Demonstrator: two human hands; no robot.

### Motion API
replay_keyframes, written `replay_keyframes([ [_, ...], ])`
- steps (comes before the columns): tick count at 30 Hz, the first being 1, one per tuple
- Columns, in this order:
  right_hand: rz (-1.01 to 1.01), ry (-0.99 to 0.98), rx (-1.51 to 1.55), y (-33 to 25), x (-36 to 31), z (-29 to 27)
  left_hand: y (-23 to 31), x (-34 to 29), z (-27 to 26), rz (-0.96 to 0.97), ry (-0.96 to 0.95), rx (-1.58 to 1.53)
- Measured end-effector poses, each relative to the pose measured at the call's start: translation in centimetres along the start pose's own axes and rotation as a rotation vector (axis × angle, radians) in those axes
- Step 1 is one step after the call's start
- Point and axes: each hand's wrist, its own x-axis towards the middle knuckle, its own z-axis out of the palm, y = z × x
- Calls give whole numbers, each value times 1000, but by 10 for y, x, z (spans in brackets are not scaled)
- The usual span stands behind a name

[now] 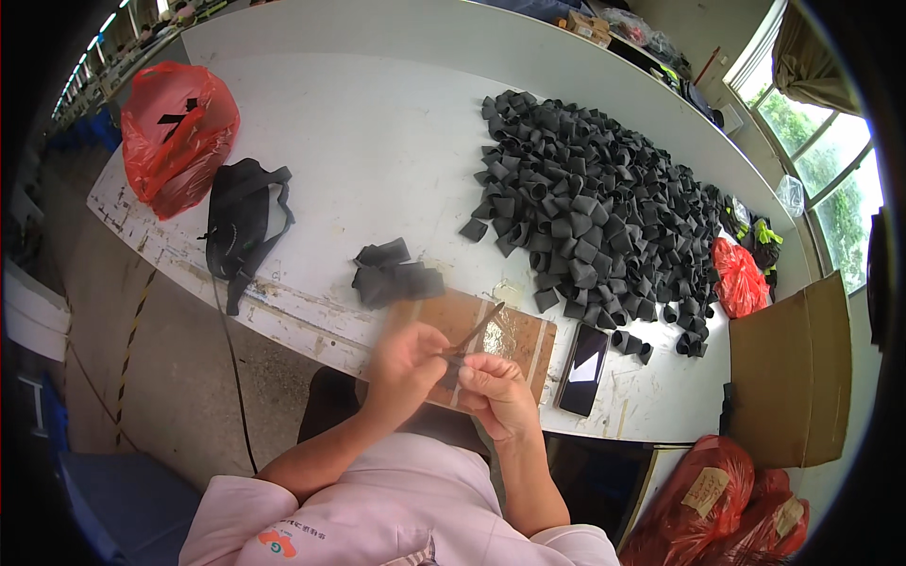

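We see pale pink short sleeves at the lower middle of the frame, with a small orange and green emblem on the chest. Both forearms are bare, and the left hand (404,363) and right hand (494,393) are ungloved.

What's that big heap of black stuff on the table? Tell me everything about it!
The big heap of small black loop-shaped pieces looks like soft fabric or rubbery bands, each folded into a short tube. Hundreds lie jumbled and overlapping on the white table, spreading from its middle toward the right end. A few strays sit near the black phone. Neither hand touches the heap.
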Motion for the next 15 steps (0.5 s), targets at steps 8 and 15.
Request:
replay_keyframes([
  [8, -284, -101, -391, -41, -7, 17, 45, 19, 10, -182, -147, -388],
  [15, -194, -214, -174, -60, 34, 11, 46, 48, 9, -427, -282, -768],
])
